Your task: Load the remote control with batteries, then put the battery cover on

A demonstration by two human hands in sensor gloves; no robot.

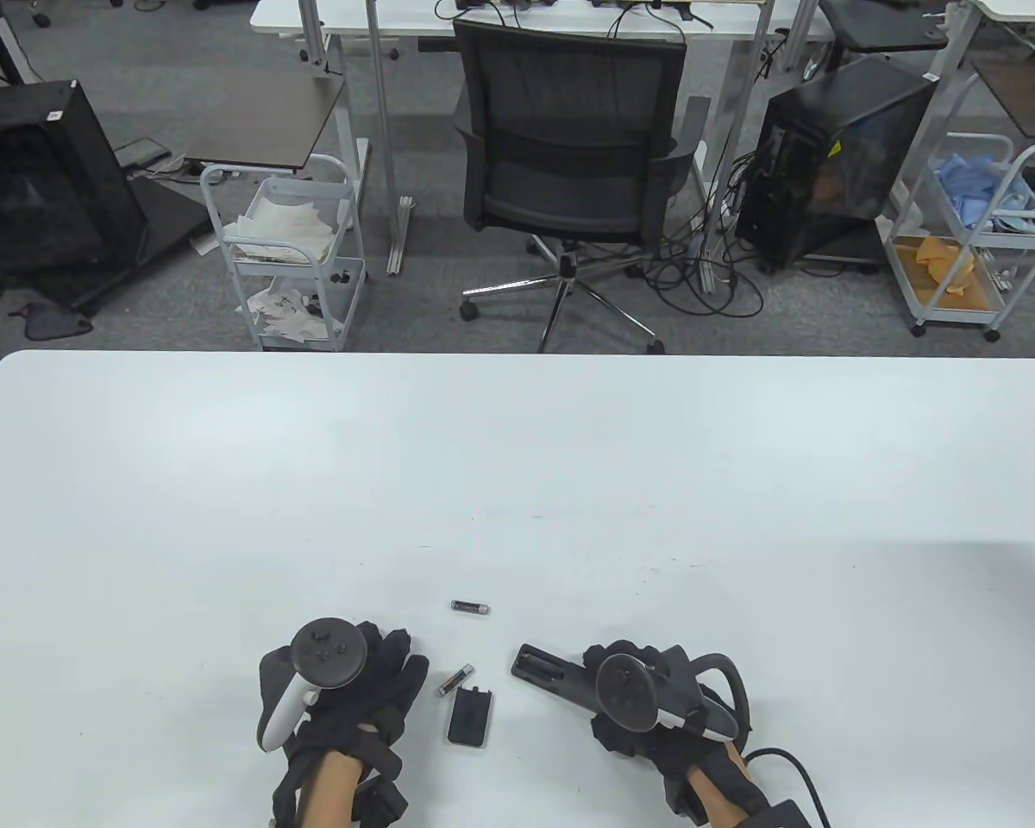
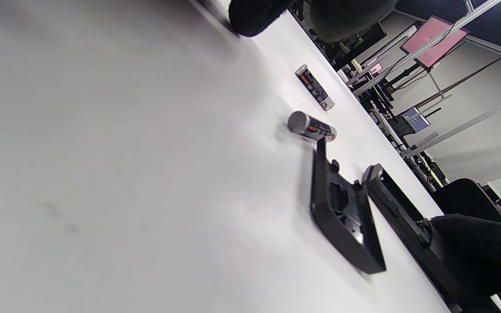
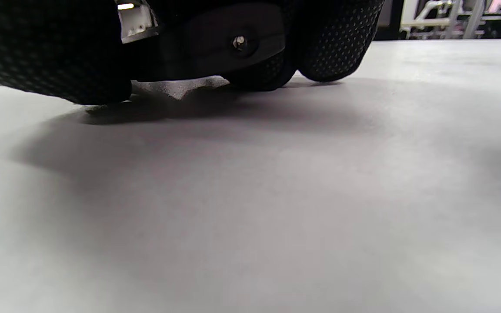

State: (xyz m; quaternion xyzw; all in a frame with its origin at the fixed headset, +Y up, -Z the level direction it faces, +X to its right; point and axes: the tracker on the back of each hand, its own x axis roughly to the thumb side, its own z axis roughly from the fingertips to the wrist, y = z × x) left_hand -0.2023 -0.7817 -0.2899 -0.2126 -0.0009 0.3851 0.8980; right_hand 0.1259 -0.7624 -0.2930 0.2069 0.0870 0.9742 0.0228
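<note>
The white surface holds a few small things near its front edge. A battery cover lies flat. A battery sits just beside it at 11 o'clock. Another battery lies further off at 12 o'clock. A black remote control lies at 2 o'clock from the cover.
</note>
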